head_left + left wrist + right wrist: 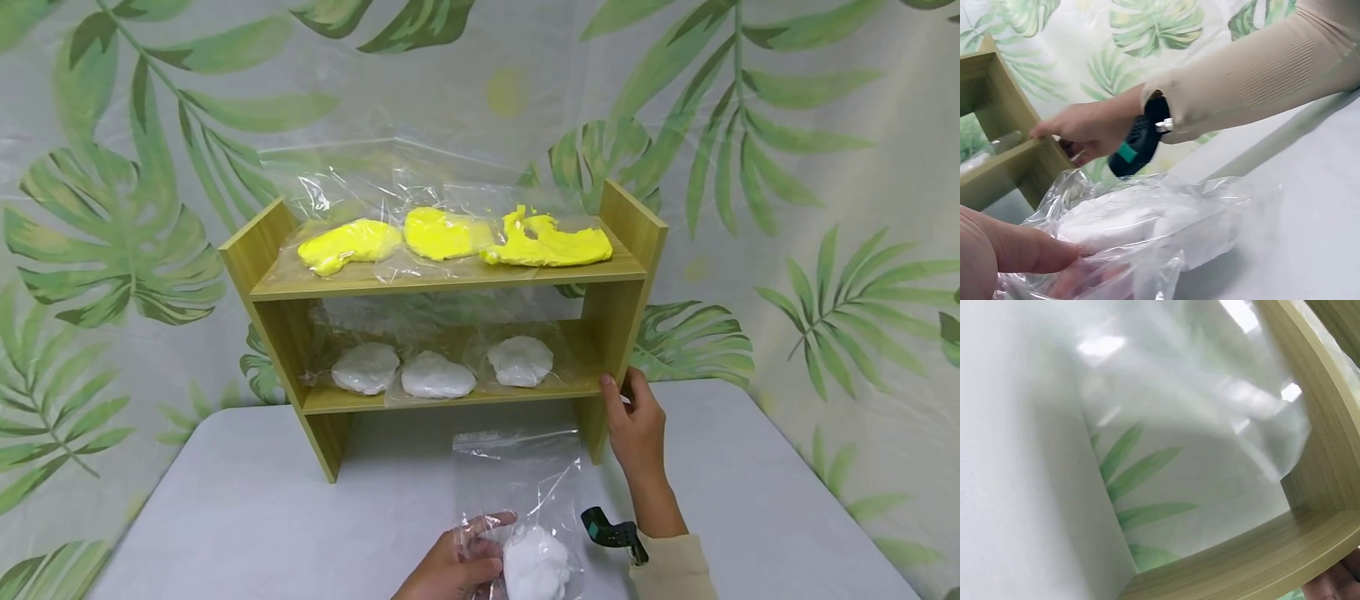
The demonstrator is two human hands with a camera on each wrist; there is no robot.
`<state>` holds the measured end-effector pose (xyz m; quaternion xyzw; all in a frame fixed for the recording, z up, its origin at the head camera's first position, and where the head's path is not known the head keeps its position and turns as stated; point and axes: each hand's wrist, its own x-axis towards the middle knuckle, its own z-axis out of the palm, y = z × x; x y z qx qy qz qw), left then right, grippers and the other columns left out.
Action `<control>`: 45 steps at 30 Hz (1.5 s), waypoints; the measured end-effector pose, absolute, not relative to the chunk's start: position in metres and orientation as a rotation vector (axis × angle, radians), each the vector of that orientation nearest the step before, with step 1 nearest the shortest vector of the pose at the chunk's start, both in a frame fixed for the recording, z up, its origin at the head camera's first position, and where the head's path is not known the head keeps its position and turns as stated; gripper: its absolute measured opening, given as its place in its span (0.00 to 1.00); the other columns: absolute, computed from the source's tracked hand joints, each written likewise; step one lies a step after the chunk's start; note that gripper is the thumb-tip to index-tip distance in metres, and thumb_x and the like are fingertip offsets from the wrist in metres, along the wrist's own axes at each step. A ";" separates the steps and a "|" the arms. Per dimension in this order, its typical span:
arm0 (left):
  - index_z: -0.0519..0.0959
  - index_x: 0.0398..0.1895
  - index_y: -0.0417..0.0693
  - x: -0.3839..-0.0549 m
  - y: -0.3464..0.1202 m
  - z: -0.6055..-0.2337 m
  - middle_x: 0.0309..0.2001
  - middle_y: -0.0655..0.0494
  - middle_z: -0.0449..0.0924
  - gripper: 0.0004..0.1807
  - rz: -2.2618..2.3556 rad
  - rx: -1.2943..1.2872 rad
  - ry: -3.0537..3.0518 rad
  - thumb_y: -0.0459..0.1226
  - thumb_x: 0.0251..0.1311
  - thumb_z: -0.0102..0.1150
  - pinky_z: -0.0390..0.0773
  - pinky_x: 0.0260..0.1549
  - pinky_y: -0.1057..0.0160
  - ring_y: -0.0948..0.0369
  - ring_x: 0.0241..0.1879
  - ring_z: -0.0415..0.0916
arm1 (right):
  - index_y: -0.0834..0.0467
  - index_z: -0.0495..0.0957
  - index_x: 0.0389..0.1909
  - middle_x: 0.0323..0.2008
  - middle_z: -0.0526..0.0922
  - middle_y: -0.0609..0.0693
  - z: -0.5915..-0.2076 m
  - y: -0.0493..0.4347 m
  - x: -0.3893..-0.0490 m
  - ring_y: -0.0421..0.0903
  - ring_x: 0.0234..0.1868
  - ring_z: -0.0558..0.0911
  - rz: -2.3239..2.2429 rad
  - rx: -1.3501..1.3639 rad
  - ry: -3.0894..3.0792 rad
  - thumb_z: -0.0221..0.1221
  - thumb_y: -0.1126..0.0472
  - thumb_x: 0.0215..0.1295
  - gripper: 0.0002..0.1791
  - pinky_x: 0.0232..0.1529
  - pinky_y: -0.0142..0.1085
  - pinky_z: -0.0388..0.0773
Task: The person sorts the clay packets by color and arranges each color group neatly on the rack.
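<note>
My left hand (456,562), low in the head view, pinches a clear zip bag (517,475) with a soft white lump (536,563) in its lower part. The left wrist view shows the thumb (1038,249) pressed on the plastic beside the lump. Farther right, my right hand (636,421) grips the right side panel of a wooden shelf (615,333), thumb on its front edge at the height of the lower board. In the right wrist view, only some fingers (1338,584) show behind the panel, and the clear bag blurs across the middle.
Three bagged yellow lumps (442,233) lie along the shelf's upper board. Three bagged white lumps (437,375) lie on the lower board. The shelf stands on a white table (225,517), before a leaf-patterned cloth (465,92). A black wrist camera (611,529) sits at my right cuff.
</note>
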<state>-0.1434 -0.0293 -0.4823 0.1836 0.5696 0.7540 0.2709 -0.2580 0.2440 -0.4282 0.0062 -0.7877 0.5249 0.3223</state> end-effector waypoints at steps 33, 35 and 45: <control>0.69 0.66 0.44 -0.123 -0.043 -0.416 0.40 0.56 0.72 0.25 1.905 0.705 1.671 0.32 0.65 0.54 0.79 0.36 0.70 0.69 0.33 0.75 | 0.56 0.73 0.58 0.49 0.82 0.55 -0.429 0.246 -0.256 0.50 0.49 0.81 1.373 0.010 -2.084 0.53 0.50 0.72 0.20 0.39 0.17 0.72; 0.68 0.67 0.44 -0.122 -0.044 -0.412 0.40 0.56 0.72 0.26 1.925 0.695 1.648 0.31 0.65 0.54 0.80 0.36 0.68 0.68 0.32 0.75 | 0.56 0.74 0.59 0.48 0.82 0.55 -0.429 0.244 -0.257 0.50 0.49 0.81 1.369 0.015 -2.082 0.53 0.49 0.72 0.21 0.40 0.18 0.72; 0.62 0.68 0.34 -0.129 -0.046 -0.391 0.48 0.46 0.78 0.26 2.010 0.788 1.529 0.28 0.68 0.49 0.81 0.40 0.61 0.62 0.44 0.79 | 0.56 0.75 0.57 0.49 0.82 0.56 -0.428 0.242 -0.257 0.50 0.46 0.82 1.382 0.004 -2.058 0.53 0.50 0.71 0.19 0.36 0.17 0.72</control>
